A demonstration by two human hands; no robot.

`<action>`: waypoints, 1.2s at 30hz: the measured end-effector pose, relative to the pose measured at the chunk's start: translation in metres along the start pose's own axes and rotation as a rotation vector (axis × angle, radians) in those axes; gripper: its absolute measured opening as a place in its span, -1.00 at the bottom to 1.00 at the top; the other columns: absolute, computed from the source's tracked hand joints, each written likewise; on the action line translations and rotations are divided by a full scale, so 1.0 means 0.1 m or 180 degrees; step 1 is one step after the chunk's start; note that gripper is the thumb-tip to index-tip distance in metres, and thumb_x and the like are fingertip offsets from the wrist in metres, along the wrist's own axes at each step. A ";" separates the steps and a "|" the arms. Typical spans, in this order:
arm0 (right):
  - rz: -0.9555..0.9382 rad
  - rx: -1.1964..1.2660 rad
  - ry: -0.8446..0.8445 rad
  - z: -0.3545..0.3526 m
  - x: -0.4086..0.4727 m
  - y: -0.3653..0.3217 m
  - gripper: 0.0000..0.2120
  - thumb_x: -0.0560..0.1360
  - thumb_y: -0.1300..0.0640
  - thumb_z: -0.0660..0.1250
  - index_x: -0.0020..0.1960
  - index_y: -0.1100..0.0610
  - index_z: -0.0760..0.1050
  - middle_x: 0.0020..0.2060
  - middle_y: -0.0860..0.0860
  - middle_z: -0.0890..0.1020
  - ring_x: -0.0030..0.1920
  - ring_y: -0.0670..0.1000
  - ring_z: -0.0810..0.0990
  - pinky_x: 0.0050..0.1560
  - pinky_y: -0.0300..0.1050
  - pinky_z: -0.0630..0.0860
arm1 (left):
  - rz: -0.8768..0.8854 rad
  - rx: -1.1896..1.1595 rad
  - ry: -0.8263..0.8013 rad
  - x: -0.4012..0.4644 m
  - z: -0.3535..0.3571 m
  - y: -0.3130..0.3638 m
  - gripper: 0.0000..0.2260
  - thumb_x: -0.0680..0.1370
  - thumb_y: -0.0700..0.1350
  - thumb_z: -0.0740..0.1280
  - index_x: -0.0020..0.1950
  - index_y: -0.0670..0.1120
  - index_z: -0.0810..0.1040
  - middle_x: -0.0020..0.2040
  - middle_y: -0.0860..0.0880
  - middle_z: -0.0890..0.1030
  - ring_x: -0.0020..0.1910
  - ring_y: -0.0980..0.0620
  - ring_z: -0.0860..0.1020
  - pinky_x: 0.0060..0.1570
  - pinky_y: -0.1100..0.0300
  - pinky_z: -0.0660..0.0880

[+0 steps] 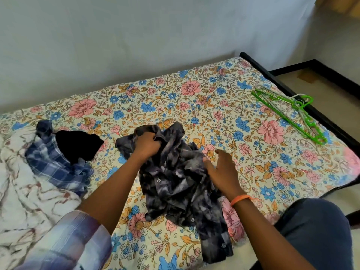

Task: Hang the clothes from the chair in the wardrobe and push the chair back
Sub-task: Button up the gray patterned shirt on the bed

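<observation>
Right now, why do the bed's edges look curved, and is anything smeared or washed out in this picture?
Head view: the wide-angle lens bows the black bed frame; the right hand is slightly motion-blurred; soft daylight, no hard shadows; the black garment on the blue plaid shirt shows no detail; the green plastic hangers stay sharp.

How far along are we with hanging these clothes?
Early. Done: three garments lie on the bed, and green hangers are nearby. In hand: the left hand grips the dark patterned shirt; the right hand hovers open at its edge. Left: the plaid shirt and black garment are untouched, nothing is on a hanger; no wardrobe or chair in view.
</observation>
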State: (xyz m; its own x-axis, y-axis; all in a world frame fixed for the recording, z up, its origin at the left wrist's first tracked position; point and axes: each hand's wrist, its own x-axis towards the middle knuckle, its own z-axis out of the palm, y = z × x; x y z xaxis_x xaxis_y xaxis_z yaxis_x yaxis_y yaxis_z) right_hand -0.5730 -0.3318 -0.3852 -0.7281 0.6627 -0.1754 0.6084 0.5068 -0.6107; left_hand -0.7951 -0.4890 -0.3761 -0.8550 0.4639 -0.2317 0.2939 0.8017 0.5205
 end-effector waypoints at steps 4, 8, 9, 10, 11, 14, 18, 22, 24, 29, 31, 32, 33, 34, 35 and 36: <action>-0.0309 0.0838 0.0190 0.04 0.07 -0.32 -0.47 0.53 -0.27 0.28 0.31 0.09 0.45 0.23 0.02 0.53 0.24 0.01 0.50 0.17 -0.10 0.46 | 0.1035 -0.0181 -0.0315 -0.51 0.12 0.24 -0.80 0.56 -0.07 0.28 -0.03 -0.15 0.63 -0.14 -0.11 0.64 -0.17 -0.05 0.56 -0.22 0.06 0.42; -0.0413 0.1249 -0.0419 0.03 0.16 -0.55 -0.60 0.37 -0.19 0.48 0.03 0.08 0.58 -0.10 0.04 0.66 -0.09 0.03 0.63 -0.08 -0.05 0.55 | 0.1735 -0.0223 -0.1339 -1.03 0.32 0.45 -0.82 0.57 -0.11 0.34 0.08 -0.20 0.56 0.05 -0.11 0.61 -0.01 -0.03 0.54 -0.08 0.13 0.43; -0.0567 0.0848 -0.0389 0.02 0.17 -0.53 -0.72 0.38 -0.03 0.50 -0.02 0.12 0.59 -0.14 0.07 0.66 -0.13 0.07 0.61 -0.10 -0.05 0.53 | 0.1862 -0.0094 -0.1664 -1.09 0.31 0.47 -0.81 0.56 -0.09 0.36 0.07 -0.20 0.54 0.03 -0.10 0.58 -0.03 -0.01 0.52 -0.09 0.14 0.42; -0.0718 0.0460 -0.0331 -0.01 0.17 -0.51 -0.82 0.39 0.10 0.48 -0.05 0.15 0.60 -0.17 0.09 0.65 -0.15 0.09 0.58 -0.11 -0.06 0.50 | 0.1960 -0.0011 -0.1859 -1.13 0.27 0.48 -0.80 0.55 -0.06 0.39 0.03 -0.19 0.54 -0.02 -0.08 0.58 -0.09 0.01 0.51 -0.13 0.12 0.42; -0.0848 0.0249 -0.0321 -0.05 0.17 -0.46 -0.88 0.40 0.19 0.45 -0.07 0.16 0.61 -0.18 0.08 0.65 -0.16 0.08 0.57 -0.13 -0.10 0.47 | 0.2015 -0.0057 -0.1832 -1.16 0.18 0.48 -0.80 0.54 -0.05 0.40 0.00 -0.18 0.55 -0.07 -0.06 0.59 -0.14 0.03 0.52 -0.16 0.11 0.45; -0.1096 0.0303 -0.0490 -0.23 0.09 -0.32 -0.86 0.45 0.26 0.42 -0.10 0.03 0.62 -0.20 -0.06 0.65 -0.18 -0.09 0.57 -0.18 -0.26 0.41 | 0.1929 -0.0017 -0.0302 -1.05 -0.06 0.48 -0.73 0.52 -0.01 0.41 0.19 -0.06 0.60 0.08 -0.03 0.63 0.03 0.01 0.56 0.06 0.04 0.55; -0.1227 0.0434 -0.0111 -0.47 0.00 -0.12 -0.84 0.49 0.30 0.39 -0.08 0.06 0.64 -0.19 -0.11 0.67 -0.16 -0.14 0.59 -0.15 -0.29 0.45 | 0.1323 0.1392 0.0760 -0.70 -0.19 0.52 -0.44 0.47 -0.02 0.46 0.41 -0.08 0.38 0.31 -0.13 0.43 0.26 -0.20 0.40 0.14 -0.11 0.47; -0.1143 0.0299 0.0480 -0.76 0.03 0.07 -0.93 0.46 0.26 0.45 -0.08 0.15 0.66 -0.24 -0.07 0.64 -0.22 -0.14 0.57 -0.18 -0.41 0.39 | 0.1302 0.0621 0.0683 -0.48 -0.02 0.80 -0.88 0.57 -0.18 0.27 -0.05 -0.14 0.59 -0.13 -0.12 0.56 -0.16 -0.14 0.52 -0.29 0.08 0.34; -0.0980 0.0142 0.0547 -0.87 0.11 0.22 -0.93 0.41 0.23 0.51 -0.12 0.19 0.64 -0.26 0.01 0.64 -0.25 -0.04 0.55 -0.22 -0.29 0.40 | 0.1439 0.0324 0.0591 -0.45 0.08 1.05 -0.85 0.59 -0.11 0.31 -0.12 -0.17 0.52 -0.21 -0.15 0.56 -0.22 -0.17 0.53 -0.32 0.06 0.31; -0.0569 0.0199 0.0522 -1.25 0.37 0.68 -0.83 0.36 0.19 0.58 -0.15 0.21 0.63 -0.34 0.05 0.62 -0.35 -0.12 0.56 -0.30 -0.27 0.49 | 0.1588 0.0176 0.0183 -0.24 0.39 1.76 -0.73 0.58 0.02 0.37 -0.10 -0.20 0.54 -0.22 -0.16 0.58 -0.22 -0.17 0.54 -0.16 -0.03 0.52; -0.0362 0.0488 0.0433 -1.41 0.47 0.90 -0.84 0.43 0.20 0.54 -0.14 0.27 0.60 -0.36 0.12 0.64 -0.41 -0.08 0.63 -0.36 -0.25 0.58 | 0.1552 0.0217 -0.0006 -0.08 0.59 1.97 -0.71 0.58 0.02 0.36 -0.14 -0.21 0.55 -0.23 -0.16 0.57 -0.23 -0.17 0.55 -0.23 0.01 0.47; -0.0245 0.0577 0.0436 -1.49 0.55 1.03 -0.84 0.46 0.20 0.50 -0.15 0.29 0.59 -0.36 0.15 0.64 -0.42 -0.05 0.65 -0.38 -0.23 0.59 | 0.1516 0.0322 -0.0055 0.01 0.72 2.05 -0.70 0.59 0.03 0.35 -0.17 -0.20 0.52 -0.25 -0.14 0.56 -0.24 -0.15 0.54 -0.28 0.03 0.42; -0.0147 0.0560 0.0478 -1.56 0.64 1.16 -0.83 0.48 0.19 0.48 -0.17 0.29 0.58 -0.37 0.16 0.64 -0.41 -0.02 0.66 -0.39 -0.23 0.59 | 0.1476 0.0479 -0.0074 0.09 0.85 2.09 -0.71 0.59 0.03 0.34 -0.19 -0.17 0.49 -0.27 -0.11 0.53 -0.26 -0.13 0.51 -0.32 0.06 0.36; -0.0064 0.0430 0.0525 -1.61 0.72 1.29 -0.82 0.49 0.19 0.47 -0.21 0.27 0.57 -0.37 0.14 0.63 -0.40 0.00 0.65 -0.38 -0.25 0.57 | 0.1440 0.0634 -0.0069 0.16 0.97 2.10 -0.71 0.60 0.03 0.32 -0.21 -0.14 0.46 -0.29 -0.08 0.50 -0.28 -0.11 0.48 -0.35 0.08 0.30; 0.0024 0.0245 0.0588 -1.68 0.83 1.45 -0.81 0.49 0.19 0.47 -0.25 0.23 0.56 -0.38 0.10 0.61 -0.38 0.01 0.62 -0.35 -0.27 0.52 | 0.1435 0.0740 -0.0058 0.25 1.12 2.13 -0.71 0.62 0.03 0.29 -0.21 -0.12 0.44 -0.30 -0.06 0.47 -0.31 -0.09 0.45 -0.37 0.09 0.26; 0.0131 0.0052 0.0668 -1.75 0.95 1.61 -0.79 0.48 0.19 0.47 -0.28 0.22 0.54 -0.39 0.07 0.57 -0.35 0.01 0.57 -0.30 -0.24 0.46 | 0.1429 0.0792 -0.0051 0.33 1.26 2.14 -0.71 0.63 0.03 0.27 -0.21 -0.11 0.44 -0.30 -0.05 0.46 -0.33 -0.07 0.43 -0.39 0.10 0.24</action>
State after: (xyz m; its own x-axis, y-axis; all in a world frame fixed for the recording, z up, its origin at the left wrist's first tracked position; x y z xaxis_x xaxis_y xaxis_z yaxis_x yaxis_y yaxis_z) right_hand -0.4885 -0.0907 -0.3649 -0.6200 0.7837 -0.0369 0.6299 0.4692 -0.6190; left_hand -0.7065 -0.2544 -0.3754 -0.6152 0.7872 -0.0439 0.7250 0.5867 0.3608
